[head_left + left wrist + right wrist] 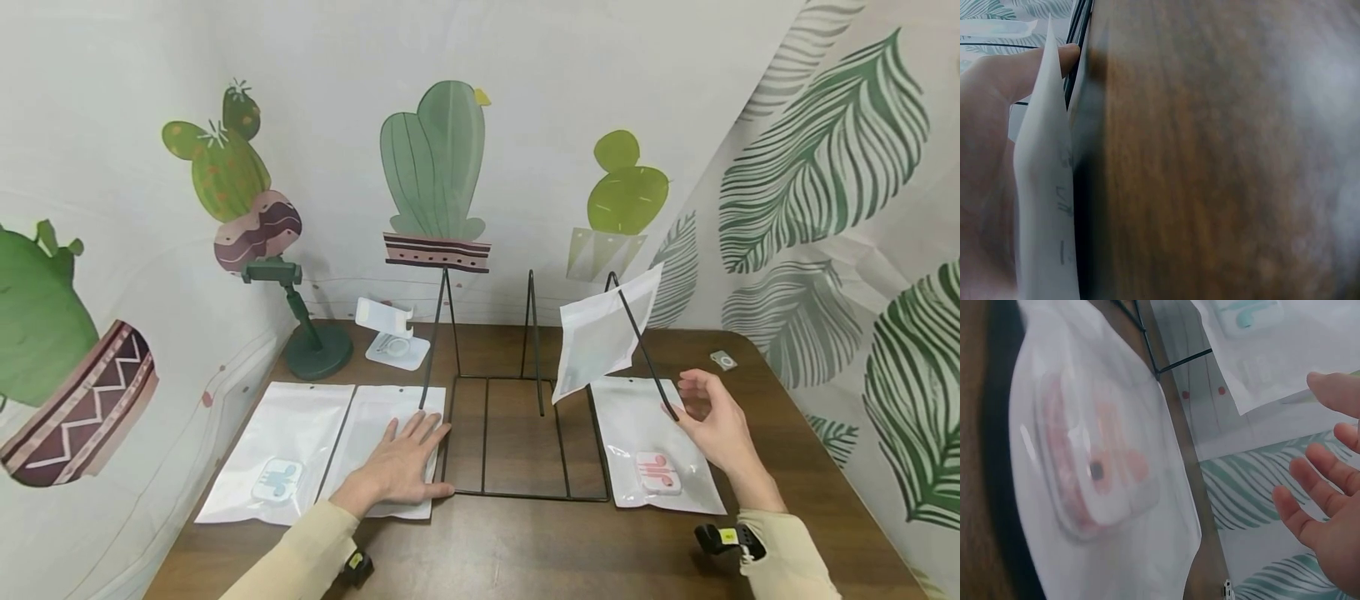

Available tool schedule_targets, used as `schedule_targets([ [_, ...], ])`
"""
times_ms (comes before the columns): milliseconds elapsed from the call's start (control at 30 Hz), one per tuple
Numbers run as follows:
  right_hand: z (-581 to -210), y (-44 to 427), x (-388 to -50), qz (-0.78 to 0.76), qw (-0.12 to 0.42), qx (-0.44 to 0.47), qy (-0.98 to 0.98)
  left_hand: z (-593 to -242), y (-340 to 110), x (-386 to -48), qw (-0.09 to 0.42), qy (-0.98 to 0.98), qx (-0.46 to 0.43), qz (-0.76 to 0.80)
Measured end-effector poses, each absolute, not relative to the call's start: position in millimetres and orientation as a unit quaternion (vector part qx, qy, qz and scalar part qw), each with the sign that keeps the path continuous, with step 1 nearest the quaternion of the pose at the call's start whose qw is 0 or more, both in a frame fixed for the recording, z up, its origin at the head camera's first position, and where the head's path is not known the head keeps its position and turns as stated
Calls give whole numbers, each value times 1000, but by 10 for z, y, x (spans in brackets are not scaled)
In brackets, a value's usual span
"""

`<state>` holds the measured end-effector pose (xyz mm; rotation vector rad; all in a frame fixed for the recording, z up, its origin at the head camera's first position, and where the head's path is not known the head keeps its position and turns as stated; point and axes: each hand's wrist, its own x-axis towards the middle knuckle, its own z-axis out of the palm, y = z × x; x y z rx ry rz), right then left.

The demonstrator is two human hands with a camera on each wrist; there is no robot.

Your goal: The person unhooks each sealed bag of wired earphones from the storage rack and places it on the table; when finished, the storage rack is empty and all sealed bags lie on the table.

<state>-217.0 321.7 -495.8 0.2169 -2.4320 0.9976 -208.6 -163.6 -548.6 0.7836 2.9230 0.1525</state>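
Note:
A black wire display rack [525, 497] with several slanted prongs stands on the table. From its right prong hangs a white pouch [600, 333]; the right wrist view shows teal earphones [1247, 312] in it. My right hand [716, 425] is beside that prong's lower tip, fingers loosely bent and apart; whether the thumb touches the tip is unclear. Below lies another pouch [626, 425] with pink earphones [658, 472]. My left hand [401, 462] rests flat, fingers spread, on a white pouch [367, 417] left of the rack, its thumb at the rack's base.
A further white pouch [300, 417] with blue earphones [277, 481] lies at the left. Behind stand a dark green stand [318, 350] and a white phone holder [397, 350]. A small metallic clip-like item [723, 360] lies back right, near the printed wall cloth [540, 67].

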Motion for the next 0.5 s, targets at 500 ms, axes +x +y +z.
schedule_targets([
  [500, -4888, 3051, -2406, 437, 244, 86, -861, -5488, -1637, -2088, 59, 963, 258, 51],
])
